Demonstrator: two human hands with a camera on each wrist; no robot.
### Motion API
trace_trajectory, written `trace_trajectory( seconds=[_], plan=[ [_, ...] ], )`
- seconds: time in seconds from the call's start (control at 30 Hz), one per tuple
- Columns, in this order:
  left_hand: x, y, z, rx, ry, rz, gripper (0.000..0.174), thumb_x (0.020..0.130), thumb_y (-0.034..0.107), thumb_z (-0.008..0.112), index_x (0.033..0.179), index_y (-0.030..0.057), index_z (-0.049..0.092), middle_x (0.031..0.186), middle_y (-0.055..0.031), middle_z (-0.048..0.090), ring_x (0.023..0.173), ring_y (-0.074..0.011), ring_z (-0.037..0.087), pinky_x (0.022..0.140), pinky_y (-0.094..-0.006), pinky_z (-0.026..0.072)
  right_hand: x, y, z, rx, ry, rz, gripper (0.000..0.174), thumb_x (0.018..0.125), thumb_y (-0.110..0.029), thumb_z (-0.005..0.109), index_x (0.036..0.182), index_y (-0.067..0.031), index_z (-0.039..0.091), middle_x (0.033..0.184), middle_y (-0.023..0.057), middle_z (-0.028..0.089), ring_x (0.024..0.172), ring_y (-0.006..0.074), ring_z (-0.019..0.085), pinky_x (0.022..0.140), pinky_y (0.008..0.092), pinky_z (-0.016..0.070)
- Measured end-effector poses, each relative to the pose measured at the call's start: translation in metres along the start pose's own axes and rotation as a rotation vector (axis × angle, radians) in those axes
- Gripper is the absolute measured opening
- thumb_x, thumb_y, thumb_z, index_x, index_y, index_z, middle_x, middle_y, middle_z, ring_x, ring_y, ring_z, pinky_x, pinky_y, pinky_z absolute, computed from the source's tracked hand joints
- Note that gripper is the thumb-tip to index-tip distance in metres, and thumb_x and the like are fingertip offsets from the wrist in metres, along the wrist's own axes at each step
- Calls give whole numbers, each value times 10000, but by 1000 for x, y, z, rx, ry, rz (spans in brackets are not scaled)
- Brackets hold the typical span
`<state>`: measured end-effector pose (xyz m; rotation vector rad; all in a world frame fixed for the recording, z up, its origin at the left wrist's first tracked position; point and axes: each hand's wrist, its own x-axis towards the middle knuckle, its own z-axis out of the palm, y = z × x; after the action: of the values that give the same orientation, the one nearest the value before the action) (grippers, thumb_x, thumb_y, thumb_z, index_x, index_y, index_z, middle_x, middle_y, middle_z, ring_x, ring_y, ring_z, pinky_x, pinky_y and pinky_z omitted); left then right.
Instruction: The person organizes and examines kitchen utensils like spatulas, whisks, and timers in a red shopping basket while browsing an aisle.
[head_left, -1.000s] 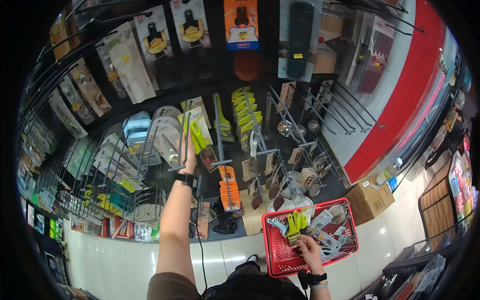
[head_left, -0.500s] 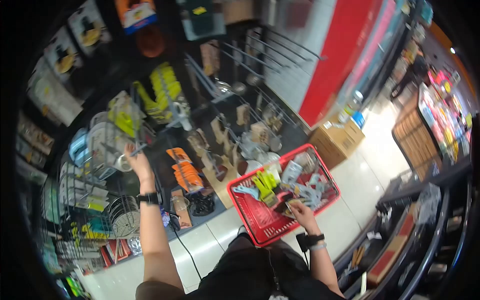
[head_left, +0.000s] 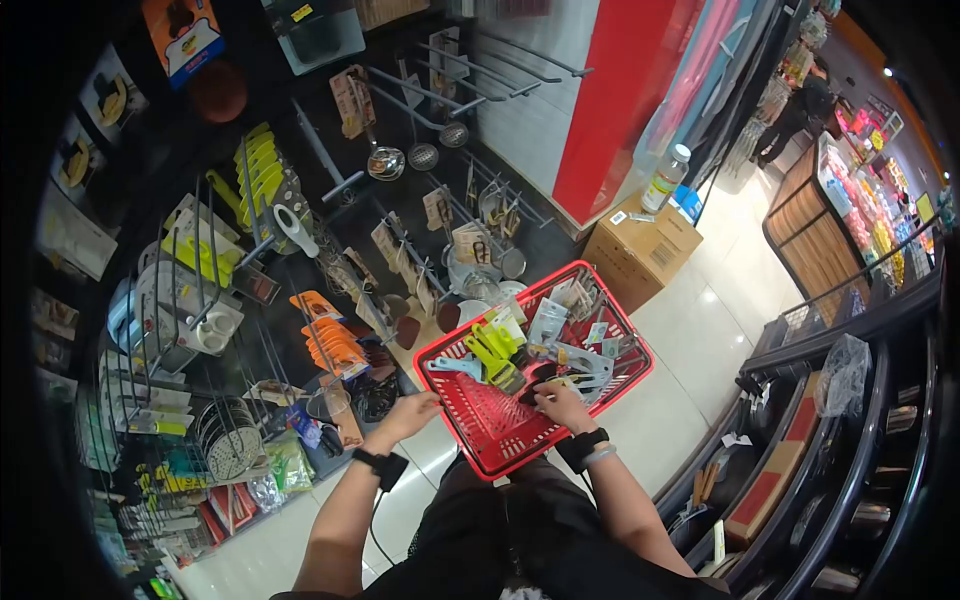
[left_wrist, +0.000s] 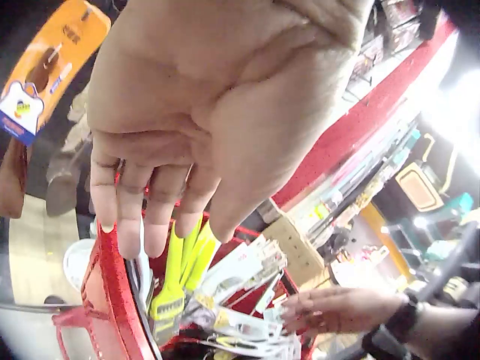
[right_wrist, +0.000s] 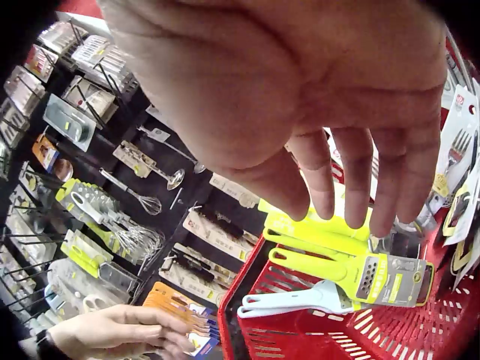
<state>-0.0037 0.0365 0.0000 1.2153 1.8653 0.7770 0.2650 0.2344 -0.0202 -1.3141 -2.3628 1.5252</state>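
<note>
My left hand is beside the left rim of the red shopping basket, its fingers loosely extended with nothing in them. In the left wrist view its fingertips overlap the basket's rim. Over the basket's near right part is my right hand, fingers loosely straight, close to a dark item. The basket holds green-handled graters, light-blue-handled tools and several packaged utensils, among them a fork on a white card.
Hooks on the dark display wall carry ladles, whisks and orange packs. A cardboard box with a bottle on it stands behind the basket. Dark shelving runs along the right.
My left hand has come down from the hanging goods to the basket's left side. My right hand stays over the basket. The view has turned to the right.
</note>
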Motion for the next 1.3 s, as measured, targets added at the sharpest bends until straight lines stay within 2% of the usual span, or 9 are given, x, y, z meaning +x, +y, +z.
trace_trajectory(
  seconds=[0.33,0.53,0.67,0.83,0.93,1.07,1.17,1.2,1.3],
  plan=[
    [149,20,67,200,337,-32,337,803,190,623,1093,31,560,832,-201,648,811,-339,644,716,-402,505,-40,10,-5,195,-96,-60,272,865,-178,591,1094,-32,597,956,122,658,865,219,628,775,306,491],
    [182,33,83,241,442,-201,220,771,198,652,922,66,561,796,-194,631,791,-367,622,688,-459,479,-76,34,-36,161,49,100,257,856,-152,607,1080,-27,600,904,107,668,801,183,635,719,307,505],
    [187,20,95,214,536,20,192,756,130,660,850,29,527,757,-177,615,748,-374,607,648,-451,466,-79,41,-38,151,76,92,254,853,-161,611,1073,-34,605,914,112,668,806,191,636,693,307,510],
    [161,40,106,141,472,175,100,853,51,562,852,1,475,647,-151,595,573,-238,654,500,-344,484,-60,23,-32,172,186,-34,263,840,-142,614,1083,-41,601,937,117,657,798,210,635,707,310,506],
    [123,86,85,-54,421,309,93,843,67,548,889,17,485,723,-211,597,704,-410,597,575,-475,456,-43,0,-36,221,346,-188,310,821,-119,631,1116,-45,575,977,116,617,786,203,612,695,301,493],
    [55,153,28,3,279,445,82,860,79,531,903,22,491,776,-183,565,754,-380,570,638,-435,446,-30,-84,-62,278,438,-420,464,797,-64,667,1214,-23,469,1146,75,449,752,117,532,652,247,455],
    [19,163,5,44,456,494,125,870,127,539,894,16,489,793,-165,529,777,-356,531,703,-421,424,-4,-102,-53,473,79,-557,177,866,-81,599,1023,1,580,914,21,560,701,42,526,599,194,437],
    [5,170,-4,-73,506,381,136,886,143,546,926,20,503,842,-125,561,804,-281,570,722,-360,442,-22,-141,-55,475,64,-407,113,888,-112,578,926,-10,612,749,-25,576,665,21,517,559,176,418],
    [-8,141,-2,-627,519,278,162,915,154,559,1000,16,571,960,-6,597,940,-67,537,787,-216,436,-8,-162,-17,581,-38,-441,115,899,-124,567,914,-21,616,739,-33,591,625,16,512,529,183,410]
  ],
)
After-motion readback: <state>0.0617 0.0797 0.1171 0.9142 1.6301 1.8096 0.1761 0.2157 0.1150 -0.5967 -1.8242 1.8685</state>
